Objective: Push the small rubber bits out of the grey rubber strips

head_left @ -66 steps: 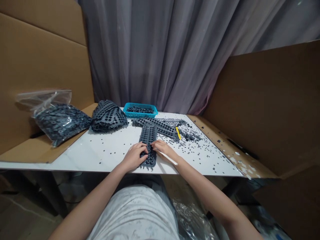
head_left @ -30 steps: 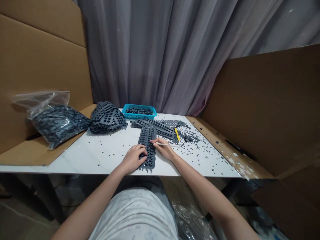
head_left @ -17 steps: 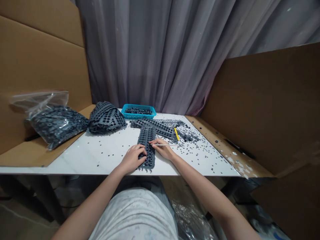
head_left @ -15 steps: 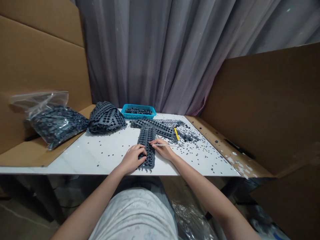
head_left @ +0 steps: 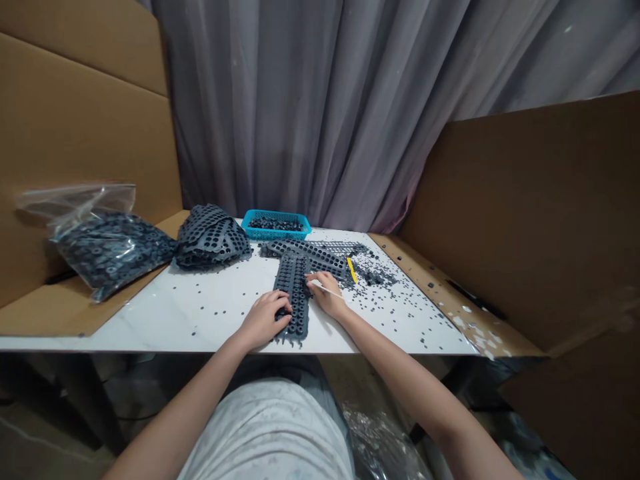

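Note:
A long dark rubber strip (head_left: pixel 293 287) full of round holes lies lengthwise on the white table (head_left: pixel 200 313) in front of me. My left hand (head_left: pixel 265 319) presses on its near left edge with curled fingers. My right hand (head_left: pixel 326 293) pinches a thin white stick (head_left: pixel 327 289) and rests at the strip's right edge, the stick's tip pointing at the strip. More dark strips (head_left: pixel 315 253) lie crosswise just beyond.
A blue basket (head_left: pixel 276 225) of small dark rings stands at the back. A heap of dark strips (head_left: pixel 213 235) and a clear bag of rings (head_left: pixel 103 243) sit at the left. A yellow tool (head_left: pixel 351 269) and scattered punched bits lie right. Cardboard walls flank both sides.
My right hand has crept a little farther up the strip, and the stick has swung from pointing back towards me to lying sideways. My left hand has stayed on the strip's near end.

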The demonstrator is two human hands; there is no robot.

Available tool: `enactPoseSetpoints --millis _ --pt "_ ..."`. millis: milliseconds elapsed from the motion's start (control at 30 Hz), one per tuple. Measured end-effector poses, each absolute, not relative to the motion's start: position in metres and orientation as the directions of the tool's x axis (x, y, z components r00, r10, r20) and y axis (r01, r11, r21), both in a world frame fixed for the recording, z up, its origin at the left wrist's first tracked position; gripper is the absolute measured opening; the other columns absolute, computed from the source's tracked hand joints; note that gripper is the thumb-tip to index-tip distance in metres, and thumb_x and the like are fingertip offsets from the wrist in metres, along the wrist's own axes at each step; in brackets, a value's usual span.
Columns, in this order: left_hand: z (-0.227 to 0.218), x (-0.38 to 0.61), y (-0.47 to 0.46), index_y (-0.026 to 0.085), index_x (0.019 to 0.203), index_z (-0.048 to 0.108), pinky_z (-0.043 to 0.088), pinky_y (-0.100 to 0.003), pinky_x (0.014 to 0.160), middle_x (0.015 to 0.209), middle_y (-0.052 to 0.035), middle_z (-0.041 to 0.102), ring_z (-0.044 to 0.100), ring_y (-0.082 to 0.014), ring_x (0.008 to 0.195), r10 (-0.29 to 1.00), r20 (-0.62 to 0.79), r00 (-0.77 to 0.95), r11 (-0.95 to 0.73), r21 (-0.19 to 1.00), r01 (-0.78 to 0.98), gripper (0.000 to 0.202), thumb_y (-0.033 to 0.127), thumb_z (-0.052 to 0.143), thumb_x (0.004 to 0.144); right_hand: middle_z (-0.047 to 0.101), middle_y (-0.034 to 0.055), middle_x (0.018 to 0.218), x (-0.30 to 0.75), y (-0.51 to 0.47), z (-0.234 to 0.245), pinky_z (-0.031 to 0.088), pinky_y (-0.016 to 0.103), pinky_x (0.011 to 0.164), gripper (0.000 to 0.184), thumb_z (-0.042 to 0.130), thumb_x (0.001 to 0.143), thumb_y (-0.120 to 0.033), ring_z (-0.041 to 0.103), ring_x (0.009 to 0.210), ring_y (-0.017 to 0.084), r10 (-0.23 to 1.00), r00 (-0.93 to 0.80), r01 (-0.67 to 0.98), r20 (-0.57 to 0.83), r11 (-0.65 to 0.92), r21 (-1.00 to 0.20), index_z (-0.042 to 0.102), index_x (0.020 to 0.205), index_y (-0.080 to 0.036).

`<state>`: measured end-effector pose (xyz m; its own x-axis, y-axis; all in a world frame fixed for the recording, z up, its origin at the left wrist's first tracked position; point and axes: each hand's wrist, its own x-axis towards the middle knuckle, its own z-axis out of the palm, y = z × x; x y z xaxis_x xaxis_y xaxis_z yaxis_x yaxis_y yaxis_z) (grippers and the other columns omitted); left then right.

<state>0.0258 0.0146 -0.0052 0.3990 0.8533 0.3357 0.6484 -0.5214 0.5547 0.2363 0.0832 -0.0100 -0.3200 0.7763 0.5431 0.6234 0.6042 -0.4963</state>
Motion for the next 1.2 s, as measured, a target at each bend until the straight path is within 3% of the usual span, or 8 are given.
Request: enactPoseSetpoints --millis 133,300,500,633,733,900,1033,1200 --pt "-0.007 0.026 0.016 0.024 0.084 0.059 0.038 -0.042 0.097 0.116 -0.0035 0.057 0.047 -0.0246 0.114 0.852 0.334 0.402 -0.523 0.552 0.649 0.006 0.023 0.055 0.079 0.068 0.0074 0.106 0.236 0.082 -0.008 0.039 0.040 0.088 0.017 0.052 0.089 -0.035 0.057 0.100 0.023 0.727 -0.427 0.456 0.537 0.686 -0.567 0.061 0.088 -0.021" --pt "-0.006 0.025 0.016 0.024 0.084 0.059 0.038 -0.041 0.097 0.116 -0.0034 0.056 0.048 -0.0245 0.114 0.855 0.330 0.399 -0.518 0.549 0.656 0.006 0.024 0.055 0.080 0.069 0.0076 0.104 0.235 0.084 -0.009 0.040 0.038 0.087 0.021 0.052 0.089 -0.040 0.060 0.098 0.022 0.700 -0.475 0.410 0.534 0.713 -0.569 0.062 0.088 -0.021" --pt "-0.005 0.026 0.014 0.024 0.083 0.058 0.038 -0.041 0.097 0.117 -0.0031 0.056 0.047 -0.0245 0.115 0.857 0.327 0.398 -0.516 0.548 0.659 0.005 0.023 0.056 0.079 0.068 0.0053 0.107 0.234 0.089 -0.010 0.037 0.039 0.089 0.013 0.052 0.090 -0.031 0.057 0.102 0.023 0.707 -0.521 0.556 0.479 0.706 -0.438 0.060 0.096 -0.023" --pt "-0.005 0.026 0.014 0.024 0.083 0.058 0.037 -0.040 0.097 0.116 -0.0030 0.056 0.047 -0.0240 0.115 0.856 0.331 0.396 -0.517 0.550 0.656 0.005 0.022 0.056 0.079 0.067 0.0065 0.107 0.233 0.093 -0.009 0.035 0.041 0.088 0.012 0.049 0.091 -0.026 0.055 0.103 0.024 0.758 -0.439 0.677 0.483 0.633 -0.377 0.058 0.098 -0.022" --pt "-0.005 0.026 0.013 0.024 0.083 0.058 0.037 -0.040 0.097 0.116 -0.0027 0.056 0.046 -0.0237 0.115 0.855 0.332 0.399 -0.519 0.551 0.653 0.005 0.023 0.055 0.080 0.067 0.0069 0.105 0.234 0.097 -0.010 0.037 0.041 0.086 0.013 0.049 0.090 -0.026 0.055 0.102 0.025 0.783 -0.355 0.678 0.510 0.591 -0.437 0.059 0.096 -0.021" --pt "-0.005 0.026 0.014 0.024 0.084 0.059 0.037 -0.040 0.097 0.116 -0.0028 0.056 0.047 -0.0239 0.114 0.855 0.331 0.400 -0.519 0.550 0.654 0.005 0.022 0.056 0.079 0.068 0.0062 0.102 0.235 0.092 -0.008 0.040 0.038 0.085 0.020 0.048 0.091 -0.037 0.059 0.095 0.022 0.721 -0.436 0.440 0.539 0.693 -0.571 0.060 0.091 -0.021" --pt "-0.005 0.026 0.015 0.023 0.084 0.058 0.037 -0.039 0.097 0.116 -0.0029 0.056 0.047 -0.0240 0.114 0.857 0.328 0.397 -0.515 0.549 0.659 0.005 0.022 0.056 0.079 0.070 0.0064 0.101 0.234 0.089 -0.006 0.039 0.040 0.086 0.024 0.050 0.089 -0.043 0.060 0.095 0.022 0.687 -0.494 0.387 0.532 0.722 -0.574 0.061 0.086 -0.022" --pt "-0.006 0.026 0.015 0.024 0.084 0.059 0.037 -0.040 0.097 0.117 -0.0031 0.056 0.047 -0.0241 0.114 0.858 0.326 0.397 -0.514 0.548 0.661 0.005 0.022 0.056 0.079 0.069 0.0058 0.101 0.235 0.092 -0.011 0.041 0.038 0.084 0.022 0.048 0.090 -0.040 0.059 0.095 0.022 0.684 -0.499 0.428 0.532 0.728 -0.535 0.060 0.088 -0.022"
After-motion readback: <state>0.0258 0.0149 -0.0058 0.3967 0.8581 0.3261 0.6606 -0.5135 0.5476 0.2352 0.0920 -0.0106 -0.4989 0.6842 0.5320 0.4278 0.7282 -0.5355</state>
